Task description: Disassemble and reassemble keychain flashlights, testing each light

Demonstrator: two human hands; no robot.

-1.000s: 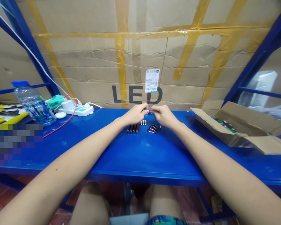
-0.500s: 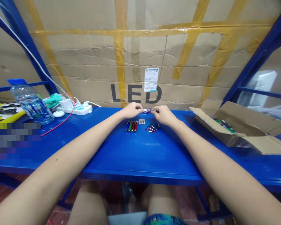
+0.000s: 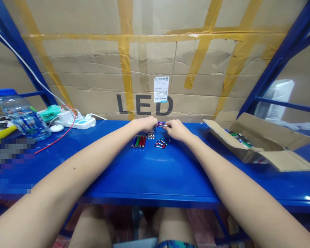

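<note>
Pinching a small purple piece (image 3: 161,124) between them, the left hand (image 3: 145,124) and the right hand (image 3: 176,129) meet at the middle of the frame, just above the far part of the blue table (image 3: 155,172). The fingers of both hands are closed on that piece, the left from its left end and the right from its right end. It is too small to tell exactly what it is.

Just below the left hand lies a row of thin tubes (image 3: 138,141), red, green and dark, side by side on the table. Right of them sits a tight cluster of small silver discs (image 3: 151,135), and further right, below the right hand, a little heap of coloured clips (image 3: 162,143).

An open cardboard box (image 3: 250,151) lies at the right of the frame. At the left stand a water bottle (image 3: 22,117) and a white power strip (image 3: 76,122) with a red wire (image 3: 57,139) beside it. A large cardboard sheet (image 3: 150,69) with yellow tape fills the background.
</note>
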